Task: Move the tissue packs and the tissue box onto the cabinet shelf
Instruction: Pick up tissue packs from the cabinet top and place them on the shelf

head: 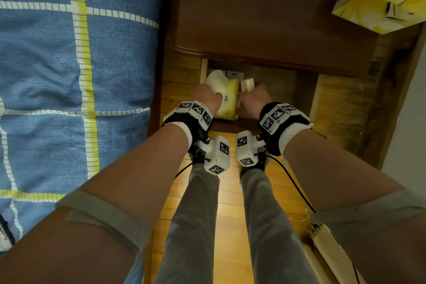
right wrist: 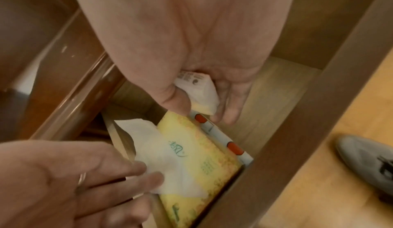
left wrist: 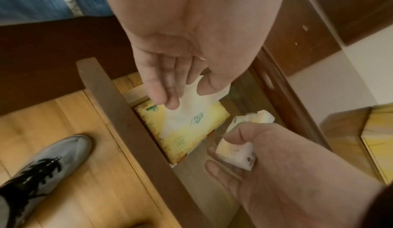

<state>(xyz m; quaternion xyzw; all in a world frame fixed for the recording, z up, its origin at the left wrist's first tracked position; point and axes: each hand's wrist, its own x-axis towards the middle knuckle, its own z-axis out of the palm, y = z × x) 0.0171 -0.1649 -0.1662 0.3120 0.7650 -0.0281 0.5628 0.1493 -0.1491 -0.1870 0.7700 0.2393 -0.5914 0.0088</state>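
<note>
tissue box (head: 228, 99) in cabinet shelf (right wrist: 274, 97) – small pack (right wrist: 202, 93) to its right, bed (head: 69, 64) left.

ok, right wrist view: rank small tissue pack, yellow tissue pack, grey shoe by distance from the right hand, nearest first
1. small tissue pack: gripped in the right hand.
2. yellow tissue pack: just below the hand, lying in the shelf, left hand on its loose tissue.
3. grey shoe: far right, on the floor outside the cabinet.

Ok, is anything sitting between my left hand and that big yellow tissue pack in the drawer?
Nothing solid. Only the loose white tissue poking out of the yellow tissue pack lies under the fingers of the left hand. The right hand grips a small pack off to the side, clear of that path.
</note>
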